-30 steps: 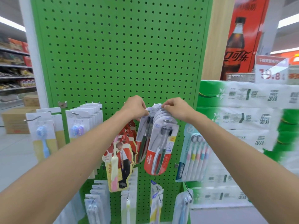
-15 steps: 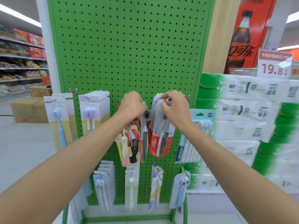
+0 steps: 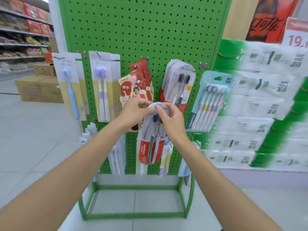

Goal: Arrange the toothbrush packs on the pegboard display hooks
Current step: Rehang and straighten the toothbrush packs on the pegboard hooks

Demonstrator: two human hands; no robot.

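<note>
While your left hand [image 3: 133,111] and right hand [image 3: 172,121] pinch a toothbrush pack [image 3: 150,147] by its top, it hangs before the pegboard [image 3: 150,30]. Matching packs [image 3: 176,84] hang on a hook [image 3: 184,67] above.

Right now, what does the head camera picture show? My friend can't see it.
The left hand and the right hand pinch the top of a red-and-clear plastic toothbrush pack, held in front of a green perforated pegboard. Other toothbrush packs hang on its hooks.
</note>
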